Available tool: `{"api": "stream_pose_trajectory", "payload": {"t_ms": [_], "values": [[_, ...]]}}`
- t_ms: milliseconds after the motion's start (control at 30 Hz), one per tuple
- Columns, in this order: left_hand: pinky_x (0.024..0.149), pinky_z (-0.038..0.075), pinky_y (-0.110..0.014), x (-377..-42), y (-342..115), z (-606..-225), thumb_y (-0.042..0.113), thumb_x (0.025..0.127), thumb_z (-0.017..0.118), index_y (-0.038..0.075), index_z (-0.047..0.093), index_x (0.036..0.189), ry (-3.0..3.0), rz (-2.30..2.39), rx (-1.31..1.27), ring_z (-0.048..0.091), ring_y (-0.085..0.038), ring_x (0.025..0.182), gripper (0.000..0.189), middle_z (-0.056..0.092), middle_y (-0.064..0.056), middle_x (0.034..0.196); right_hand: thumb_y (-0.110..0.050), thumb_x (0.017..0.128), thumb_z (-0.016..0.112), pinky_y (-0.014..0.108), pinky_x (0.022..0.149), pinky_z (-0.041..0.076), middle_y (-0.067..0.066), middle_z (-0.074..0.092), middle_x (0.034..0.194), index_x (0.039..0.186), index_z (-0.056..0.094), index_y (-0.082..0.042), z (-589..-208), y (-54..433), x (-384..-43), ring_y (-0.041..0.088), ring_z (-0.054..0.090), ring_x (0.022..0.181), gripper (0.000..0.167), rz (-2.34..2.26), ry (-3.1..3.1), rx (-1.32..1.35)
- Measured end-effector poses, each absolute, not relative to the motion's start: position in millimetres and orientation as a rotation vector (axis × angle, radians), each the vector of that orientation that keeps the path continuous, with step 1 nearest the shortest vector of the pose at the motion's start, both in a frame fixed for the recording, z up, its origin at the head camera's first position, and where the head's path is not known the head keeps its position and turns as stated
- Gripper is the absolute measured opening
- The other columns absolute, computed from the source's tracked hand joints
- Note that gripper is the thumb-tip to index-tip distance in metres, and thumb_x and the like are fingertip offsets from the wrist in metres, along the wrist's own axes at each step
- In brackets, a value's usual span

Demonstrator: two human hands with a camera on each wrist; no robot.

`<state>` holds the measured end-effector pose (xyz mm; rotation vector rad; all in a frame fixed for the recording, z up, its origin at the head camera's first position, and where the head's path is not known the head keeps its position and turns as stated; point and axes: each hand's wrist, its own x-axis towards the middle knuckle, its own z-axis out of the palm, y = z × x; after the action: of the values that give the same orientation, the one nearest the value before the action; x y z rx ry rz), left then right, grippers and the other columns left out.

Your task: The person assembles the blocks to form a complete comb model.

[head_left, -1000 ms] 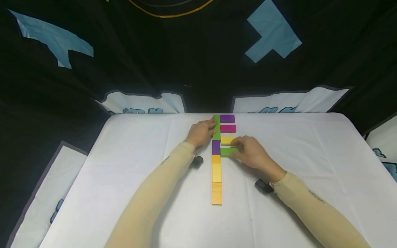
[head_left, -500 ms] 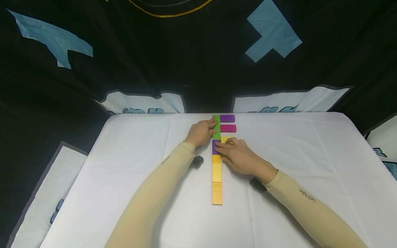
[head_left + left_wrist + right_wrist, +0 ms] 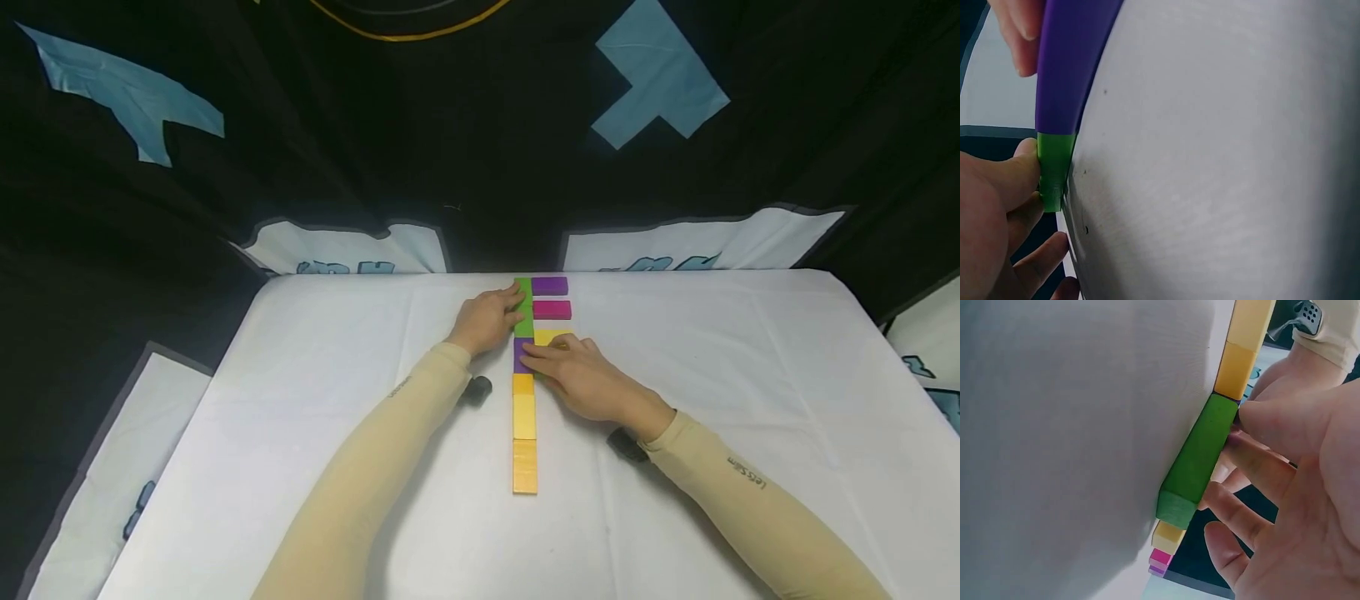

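A column of coloured blocks lies on the white-covered table. My left hand [image 3: 482, 322] rests its fingers on the green blocks [image 3: 528, 312] at the column's far end; the left wrist view has its thumb against a green block's side. Just nearer is a purple block [image 3: 519, 367], touched by the extended fingertips of my right hand [image 3: 588, 385]. That hand mostly covers a crosswise green block, which the right wrist view shows as a long green block [image 3: 1197, 453] beside the thumb. Beyond it, a yellow block [image 3: 547, 337], a magenta block [image 3: 552, 310] and another purple block [image 3: 550, 286] also stick out rightward.
Yellow-orange blocks [image 3: 524, 417] continue the column toward the person. The white tablecloth [image 3: 712, 367] spreads to both sides, and a black curtain [image 3: 480, 150] with blue patches hangs behind the table's far edge. A dark wrist camera [image 3: 476, 391] sits below the left wrist.
My right hand has moved left from the ends of the crosswise yellow and green blocks onto the column's purple block, then stayed about there. My left hand has kept its place.
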<state>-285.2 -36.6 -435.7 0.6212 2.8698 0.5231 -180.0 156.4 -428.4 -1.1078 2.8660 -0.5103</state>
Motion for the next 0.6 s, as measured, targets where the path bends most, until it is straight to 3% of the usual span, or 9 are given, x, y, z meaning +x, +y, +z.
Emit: {"api": "stream_pose_trajectory", "payload": {"t_ms": [267, 600], "values": [[0.121, 0.028, -0.042, -285.2, -36.3, -436.2, 0.035, 0.105, 0.053, 0.018, 0.044, 0.152, 2.878, 0.512, 0.646, 0.037, -0.024, 0.146, 0.051, 0.032, 0.004, 0.162, -0.014, 0.099, 0.062, 0.057, 0.101, 0.038, 0.009, 0.05, 0.151, 0.143, 0.058, -0.013, -423.3, 169.1, -183.0, 0.037, 0.044, 0.132, 0.044, -0.669, 2.876, -0.958], [0.12, 0.028, -0.043, -283.5, -42.1, -435.4, 0.028, 0.107, 0.05, 0.017, 0.048, 0.151, 2.864, 0.618, 0.696, 0.039, -0.027, 0.145, 0.045, 0.034, 0.001, 0.162, -0.018, 0.102, 0.058, 0.059, 0.111, 0.033, 0.013, 0.056, 0.144, 0.141, 0.058, -0.008, -419.0, 200.1, -189.0, 0.037, 0.045, 0.134, 0.041, -0.8, 2.988, -0.662]]}}
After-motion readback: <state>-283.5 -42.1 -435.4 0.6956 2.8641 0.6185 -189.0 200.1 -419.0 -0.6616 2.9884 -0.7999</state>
